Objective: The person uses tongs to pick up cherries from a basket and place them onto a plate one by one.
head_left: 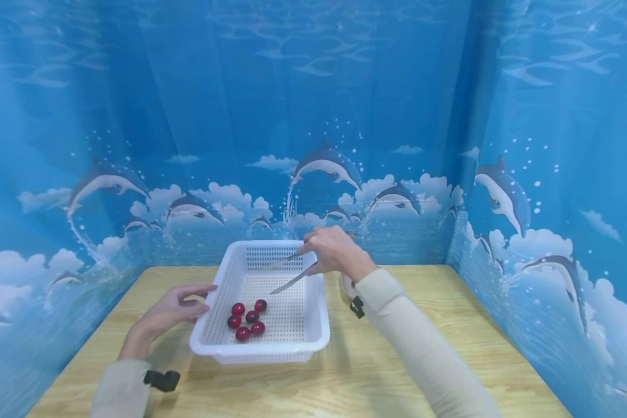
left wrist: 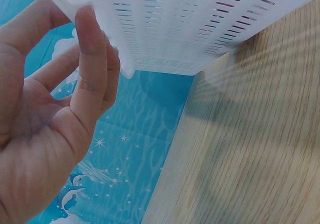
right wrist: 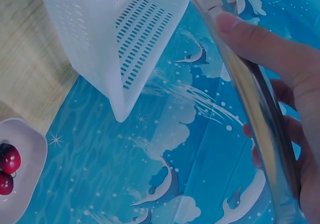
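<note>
A white perforated plastic basket stands on the table with several dark red cherries on its floor, towards the near left. My left hand pinches the basket's left rim between thumb and fingers; the left wrist view shows the fingertips at the edge of the basket wall. Over the basket's right side, my right hand holds metal tongs. Their arms are spread and the tips hang above the basket floor, with no cherry seen between them in the head view.
A small pale dish with cherries in it stands right of the basket, mostly behind the right forearm in the head view. The wooden table meets blue dolphin-printed curtains at the back and sides.
</note>
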Motion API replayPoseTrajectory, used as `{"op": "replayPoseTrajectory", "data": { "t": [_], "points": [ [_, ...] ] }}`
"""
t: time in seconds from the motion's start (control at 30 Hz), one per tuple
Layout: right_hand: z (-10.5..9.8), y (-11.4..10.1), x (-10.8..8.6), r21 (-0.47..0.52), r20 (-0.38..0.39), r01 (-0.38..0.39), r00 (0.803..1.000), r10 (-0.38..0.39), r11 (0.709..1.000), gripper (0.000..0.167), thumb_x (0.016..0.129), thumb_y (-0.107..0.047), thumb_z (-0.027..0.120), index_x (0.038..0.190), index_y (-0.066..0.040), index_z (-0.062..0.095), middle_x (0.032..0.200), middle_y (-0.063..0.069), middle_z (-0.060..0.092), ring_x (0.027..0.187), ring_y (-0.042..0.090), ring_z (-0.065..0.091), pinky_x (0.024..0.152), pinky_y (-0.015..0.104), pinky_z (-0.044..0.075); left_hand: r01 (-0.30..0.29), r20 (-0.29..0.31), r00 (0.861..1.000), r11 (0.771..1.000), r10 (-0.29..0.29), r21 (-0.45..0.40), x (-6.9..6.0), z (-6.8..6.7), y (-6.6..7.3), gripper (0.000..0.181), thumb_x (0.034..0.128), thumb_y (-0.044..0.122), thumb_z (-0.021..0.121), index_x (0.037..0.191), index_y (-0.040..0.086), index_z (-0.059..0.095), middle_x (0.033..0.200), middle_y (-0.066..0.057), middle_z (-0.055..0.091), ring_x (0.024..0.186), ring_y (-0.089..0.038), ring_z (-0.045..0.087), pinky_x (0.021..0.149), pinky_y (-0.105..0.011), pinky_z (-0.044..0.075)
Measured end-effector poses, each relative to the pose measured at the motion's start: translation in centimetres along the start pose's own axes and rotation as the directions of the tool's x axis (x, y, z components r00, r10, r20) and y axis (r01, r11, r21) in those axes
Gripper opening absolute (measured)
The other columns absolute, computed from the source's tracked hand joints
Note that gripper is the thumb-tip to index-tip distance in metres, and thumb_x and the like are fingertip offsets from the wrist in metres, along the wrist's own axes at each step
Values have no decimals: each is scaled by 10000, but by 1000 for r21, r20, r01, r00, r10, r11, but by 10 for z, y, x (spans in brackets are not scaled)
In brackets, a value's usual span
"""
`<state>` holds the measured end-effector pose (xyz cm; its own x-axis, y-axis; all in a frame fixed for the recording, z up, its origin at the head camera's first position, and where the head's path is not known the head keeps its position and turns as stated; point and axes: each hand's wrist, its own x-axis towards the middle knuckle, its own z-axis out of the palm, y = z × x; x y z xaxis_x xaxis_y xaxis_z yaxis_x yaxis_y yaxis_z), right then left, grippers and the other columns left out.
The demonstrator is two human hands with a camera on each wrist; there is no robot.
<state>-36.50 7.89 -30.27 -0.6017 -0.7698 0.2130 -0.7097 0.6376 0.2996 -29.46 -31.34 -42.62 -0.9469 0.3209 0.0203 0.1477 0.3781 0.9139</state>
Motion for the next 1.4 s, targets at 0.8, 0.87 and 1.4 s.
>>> {"op": "replayPoseTrajectory", "data": {
  "t": [0.8,0.87,1.4],
  "points": [
    [17,-34,36,-46,123,62,991,-56,997,406,813,-494,850,1189,-359,775,1144,-100,768,1026,143,702,755,322,623,-3,10,1000,1000,3,-10,-1,0,2,654,978,218,703,1540,12,440,1444,-346,535,1075,-186,729,882,-359,637],
    [20,-35,38,-43,127,58,991,-52,997,405,810,-484,854,1187,-360,775,1162,-105,772,1040,137,709,768,309,623,-3,10,1000,1000,3,-10,0,0,2,654,978,219,703,1540,12,440,1446,-346,535,1075,-186,730,882,-358,637],
    [40,-48,50,-183,130,110,988,-87,977,382,807,-546,832,1115,-322,801,1101,-129,786,992,91,726,844,283,633,-23,25,999,999,23,-29,0,-1,-1,657,979,187,695,1541,-12,420,1461,-381,504,1043,-134,735,884,-369,641]
  ]
}}
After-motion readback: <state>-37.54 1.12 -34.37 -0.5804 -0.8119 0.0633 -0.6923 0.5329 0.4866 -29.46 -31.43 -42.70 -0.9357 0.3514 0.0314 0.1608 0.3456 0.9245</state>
